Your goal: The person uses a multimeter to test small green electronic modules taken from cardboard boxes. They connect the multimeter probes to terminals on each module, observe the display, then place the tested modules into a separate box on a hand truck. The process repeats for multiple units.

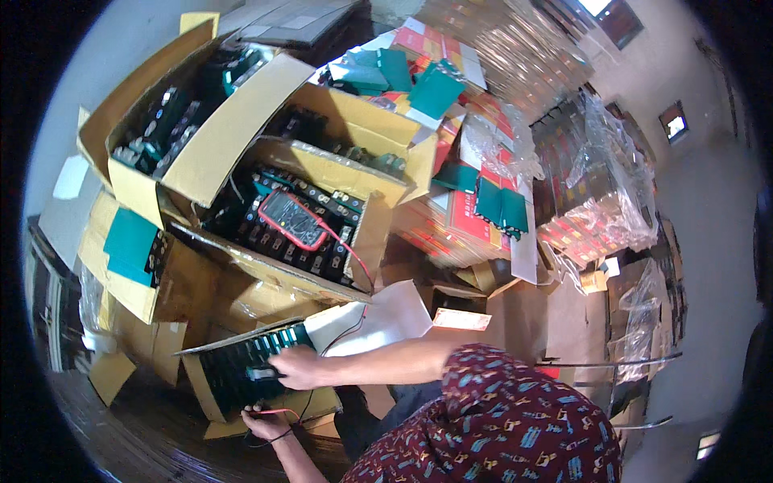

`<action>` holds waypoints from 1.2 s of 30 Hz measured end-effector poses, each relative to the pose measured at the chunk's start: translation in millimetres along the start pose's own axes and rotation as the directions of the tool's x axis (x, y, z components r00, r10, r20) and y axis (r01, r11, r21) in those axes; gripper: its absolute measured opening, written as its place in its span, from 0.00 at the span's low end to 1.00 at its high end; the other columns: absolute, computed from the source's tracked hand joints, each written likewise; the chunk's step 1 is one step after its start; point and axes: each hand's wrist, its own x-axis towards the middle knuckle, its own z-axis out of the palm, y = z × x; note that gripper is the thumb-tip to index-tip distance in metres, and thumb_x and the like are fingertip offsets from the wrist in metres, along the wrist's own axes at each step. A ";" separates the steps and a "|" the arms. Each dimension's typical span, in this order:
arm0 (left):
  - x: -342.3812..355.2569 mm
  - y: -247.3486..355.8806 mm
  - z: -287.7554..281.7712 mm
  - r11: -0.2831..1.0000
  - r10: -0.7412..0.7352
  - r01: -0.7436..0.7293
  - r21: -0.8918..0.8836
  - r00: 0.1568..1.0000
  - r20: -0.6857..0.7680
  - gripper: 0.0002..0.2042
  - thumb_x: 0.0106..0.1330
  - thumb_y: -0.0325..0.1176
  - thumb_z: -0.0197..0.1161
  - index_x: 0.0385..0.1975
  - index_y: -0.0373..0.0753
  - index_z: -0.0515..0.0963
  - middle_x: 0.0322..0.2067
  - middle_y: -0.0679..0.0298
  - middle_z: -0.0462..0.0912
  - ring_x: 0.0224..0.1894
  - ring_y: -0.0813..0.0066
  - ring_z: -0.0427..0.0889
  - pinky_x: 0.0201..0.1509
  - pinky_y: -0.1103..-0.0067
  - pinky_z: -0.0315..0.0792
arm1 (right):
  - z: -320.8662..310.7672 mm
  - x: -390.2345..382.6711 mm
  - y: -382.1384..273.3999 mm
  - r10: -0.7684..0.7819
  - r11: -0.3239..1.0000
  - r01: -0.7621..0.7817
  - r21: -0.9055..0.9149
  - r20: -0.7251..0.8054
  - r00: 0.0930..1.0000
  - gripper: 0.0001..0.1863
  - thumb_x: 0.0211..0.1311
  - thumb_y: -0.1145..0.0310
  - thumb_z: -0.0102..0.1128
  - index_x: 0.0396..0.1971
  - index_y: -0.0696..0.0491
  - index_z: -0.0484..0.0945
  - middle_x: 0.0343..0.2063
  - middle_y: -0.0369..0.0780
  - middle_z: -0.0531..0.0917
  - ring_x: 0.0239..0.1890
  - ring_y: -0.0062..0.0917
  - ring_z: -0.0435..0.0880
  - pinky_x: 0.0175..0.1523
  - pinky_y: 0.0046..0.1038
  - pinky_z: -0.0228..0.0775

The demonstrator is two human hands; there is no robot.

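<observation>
My left hand (259,422) is closed around a red test lead (278,411) at the near edge of a low carton. My right hand (296,368) is closed over the dark green batteries (229,372) packed in rows in that carton. A small silvery piece (260,373) shows at its fingertips; whether the fingers grip it or a probe I cannot tell. A black lead (338,338) runs down by my right forearm. A red-edged multimeter (292,220) lies on more batteries in the box beyond, with a red lead running from it.
Open cardboard boxes (241,262) with raised flaps stand at the far left and centre. Green packs (501,205) lie on stacked red cartons (467,229). Plastic-wrapped stacks (592,185) stand at the right. A white sheet (394,314) lies beside the low carton.
</observation>
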 end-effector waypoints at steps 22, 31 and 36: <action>-188.2 -63.6 143.3 0.215 0.158 -0.303 0.928 0.949 0.273 0.17 0.78 0.49 0.53 0.38 0.41 0.74 0.26 0.68 0.70 0.27 0.76 0.67 0.35 0.77 0.65 | -344.1 -366.0 361.9 0.791 0.482 0.303 0.822 -0.557 0.254 0.15 0.58 0.69 0.72 0.44 0.58 0.85 0.38 0.36 0.87 0.38 0.23 0.85 0.45 0.31 0.78; -216.7 -152.1 205.6 0.128 0.056 -0.231 0.965 0.973 0.225 0.16 0.78 0.49 0.53 0.38 0.41 0.74 0.26 0.68 0.70 0.27 0.77 0.67 0.34 0.77 0.65 | -460.4 -284.2 590.9 0.890 0.415 0.481 0.772 -0.455 -0.037 0.12 0.52 0.67 0.79 0.33 0.57 0.87 0.31 0.37 0.87 0.31 0.23 0.82 0.38 0.34 0.75; -219.8 -163.4 221.8 0.086 0.075 -0.185 0.979 0.981 0.179 0.16 0.78 0.49 0.53 0.38 0.41 0.75 0.26 0.68 0.70 0.27 0.77 0.67 0.34 0.77 0.65 | -478.1 -231.6 634.1 0.851 0.484 0.272 0.832 -0.519 0.074 0.18 0.55 0.68 0.76 0.44 0.57 0.85 0.40 0.40 0.88 0.39 0.28 0.86 0.47 0.33 0.78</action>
